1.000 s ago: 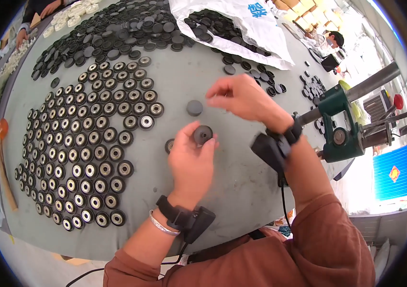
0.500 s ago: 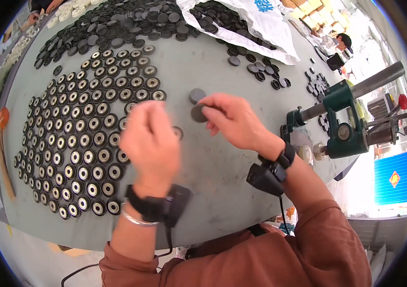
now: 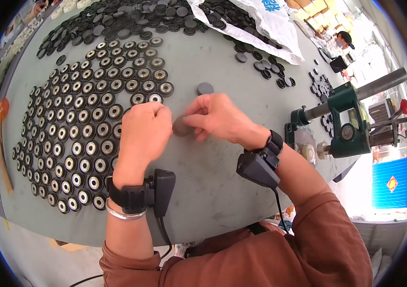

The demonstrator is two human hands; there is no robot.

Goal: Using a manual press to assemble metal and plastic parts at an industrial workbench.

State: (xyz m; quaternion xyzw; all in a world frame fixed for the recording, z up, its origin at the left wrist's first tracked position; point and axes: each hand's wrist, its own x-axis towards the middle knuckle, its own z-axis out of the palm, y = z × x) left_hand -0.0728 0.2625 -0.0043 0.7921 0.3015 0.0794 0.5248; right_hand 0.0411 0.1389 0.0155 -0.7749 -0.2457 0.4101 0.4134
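My right hand [image 3: 221,119] pinches a round dark grey cap [image 3: 181,127] at its edge, holding it tilted above the table. Close beside it, on the left, my left hand [image 3: 145,131] is closed with the fingers bent in; whatever they grip is hidden. Under and left of that hand spread many black wheels with shiny metal bearings [image 3: 75,131] in their middles, set out in rough rows. One loose grey cap [image 3: 205,89] lies flat just beyond my right hand.
A heap of black caps [image 3: 131,21] covers the far side, partly under a white sack [image 3: 280,36]. A green hand press [image 3: 344,122] stands at the right. An orange-headed mallet [image 3: 1,112] lies at the left edge. Another person [image 3: 340,43] sits at the far right.
My right hand has brought the cap left and nearer to me, close to my left hand. My left hand, blurred before, now shows sharply. The whole view has shifted slightly.
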